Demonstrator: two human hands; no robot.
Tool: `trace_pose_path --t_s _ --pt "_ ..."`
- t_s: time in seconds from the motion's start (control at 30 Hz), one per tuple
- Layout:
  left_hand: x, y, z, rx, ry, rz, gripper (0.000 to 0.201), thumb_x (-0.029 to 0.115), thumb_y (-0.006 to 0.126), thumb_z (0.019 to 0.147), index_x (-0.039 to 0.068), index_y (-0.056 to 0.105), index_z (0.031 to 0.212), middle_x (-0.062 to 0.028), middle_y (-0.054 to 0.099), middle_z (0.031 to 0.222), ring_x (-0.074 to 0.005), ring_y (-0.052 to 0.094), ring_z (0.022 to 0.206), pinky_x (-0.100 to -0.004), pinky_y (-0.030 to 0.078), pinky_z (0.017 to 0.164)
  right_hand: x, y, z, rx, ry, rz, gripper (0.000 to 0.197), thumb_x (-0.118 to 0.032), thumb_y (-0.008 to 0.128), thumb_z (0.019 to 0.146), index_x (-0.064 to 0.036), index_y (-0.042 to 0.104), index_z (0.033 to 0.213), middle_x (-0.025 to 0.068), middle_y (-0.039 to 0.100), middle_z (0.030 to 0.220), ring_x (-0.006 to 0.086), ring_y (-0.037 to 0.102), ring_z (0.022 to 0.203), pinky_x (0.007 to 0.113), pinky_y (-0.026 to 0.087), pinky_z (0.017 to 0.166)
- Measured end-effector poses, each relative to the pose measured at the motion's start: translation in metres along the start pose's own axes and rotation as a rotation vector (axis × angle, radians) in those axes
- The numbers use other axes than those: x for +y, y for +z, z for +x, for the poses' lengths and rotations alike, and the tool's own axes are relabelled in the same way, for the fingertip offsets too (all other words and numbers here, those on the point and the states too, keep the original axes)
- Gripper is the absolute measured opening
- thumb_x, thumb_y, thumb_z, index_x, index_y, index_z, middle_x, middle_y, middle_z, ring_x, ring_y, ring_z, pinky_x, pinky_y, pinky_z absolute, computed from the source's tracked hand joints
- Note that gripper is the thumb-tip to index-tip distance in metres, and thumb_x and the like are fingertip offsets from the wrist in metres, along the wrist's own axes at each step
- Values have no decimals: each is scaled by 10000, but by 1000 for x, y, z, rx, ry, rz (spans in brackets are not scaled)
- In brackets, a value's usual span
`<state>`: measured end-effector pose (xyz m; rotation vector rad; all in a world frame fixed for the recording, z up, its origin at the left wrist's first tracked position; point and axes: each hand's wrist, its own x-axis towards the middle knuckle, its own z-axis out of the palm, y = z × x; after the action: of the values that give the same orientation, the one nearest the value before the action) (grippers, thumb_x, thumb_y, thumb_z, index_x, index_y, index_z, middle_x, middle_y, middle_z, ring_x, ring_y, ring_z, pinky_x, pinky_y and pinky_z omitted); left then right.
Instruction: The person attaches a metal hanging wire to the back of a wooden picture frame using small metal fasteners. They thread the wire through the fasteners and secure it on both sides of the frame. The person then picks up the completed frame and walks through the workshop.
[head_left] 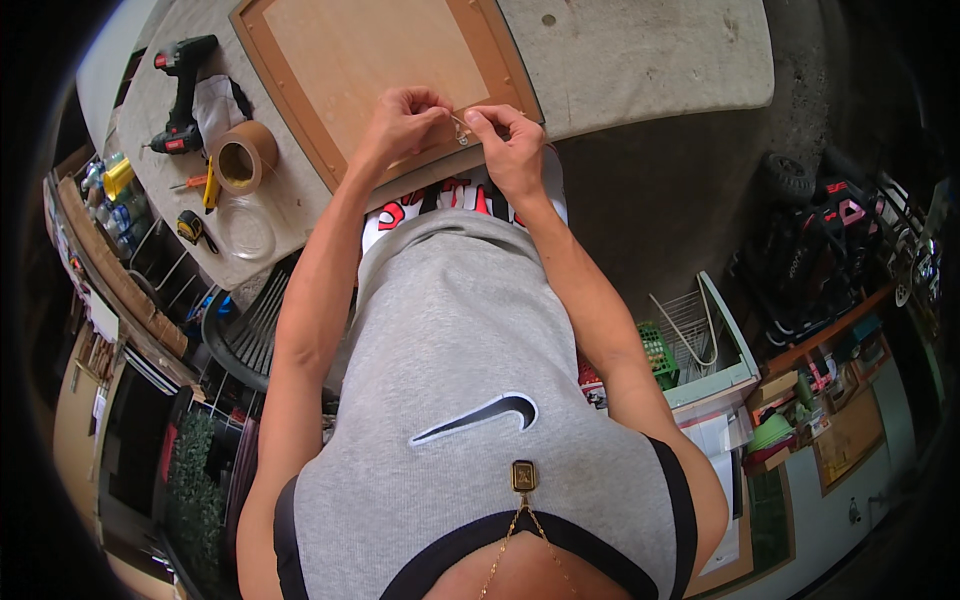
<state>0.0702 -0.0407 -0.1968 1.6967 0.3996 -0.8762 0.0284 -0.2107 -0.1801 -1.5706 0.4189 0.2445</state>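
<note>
A large picture frame (290, 105) with a brown border and a pale backing panel lies on the table, its near edge toward me. My left hand (408, 122) is closed in a pinch above that near edge. Beside it my right hand (512, 150) pinches too, thumb against index finger. Between the fingertips runs a thin pale string (457, 120), which both hands seem to grip. Just below it, small shiny metal fittings (462, 138) show at the frame's edge; their exact shape is too small to make out.
On the table (650, 60), left of the frame, are a cordless drill (183, 90), white cloth (215, 108), brown tape roll (262, 148), yellow utility knife (211, 188), screwdriver (188, 184), tape measure (190, 226) and clear plastic dish (246, 230). A black chair (245, 335) stands below.
</note>
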Motion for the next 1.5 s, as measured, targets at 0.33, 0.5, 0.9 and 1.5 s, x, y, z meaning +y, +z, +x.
trace_pose_path --t_s 0.33,0.5,0.9,1.5 --pt "-4 2 -1 37 6 -22 122 130 661 857 16 659 899 -2 625 690 -49 494 487 -210 359 365 -2 -1 -1 -6 -11 -27 149 -144 682 831 -3 709 869 79 655 736 125 595 645 271 475 611" --pt "-10 3 2 57 22 -22 117 121 666 850 13 652 891 -5 620 672 -49 486 467 -212 350 361 -2 -1 -1 -15 -25 -42 147 -145 680 832 -3 707 859 81 654 733 124 590 638 269 474 605" --pt "-4 13 0 228 33 73 112 133 675 819 27 651 790 36 562 587 -27 457 448 -211 331 373 -5 3 -2 31 -131 -150 145 -133 692 826 10 703 844 66 649 712 118 576 637 258 463 606" --pt "6 -3 1 33 -33 -29 158 102 657 844 -27 687 930 -15 600 669 -70 521 521 -230 461 452 2 -3 -4 19 26 134 152 -130 673 858 18 703 878 40 664 762 77 596 681 229 474 637"
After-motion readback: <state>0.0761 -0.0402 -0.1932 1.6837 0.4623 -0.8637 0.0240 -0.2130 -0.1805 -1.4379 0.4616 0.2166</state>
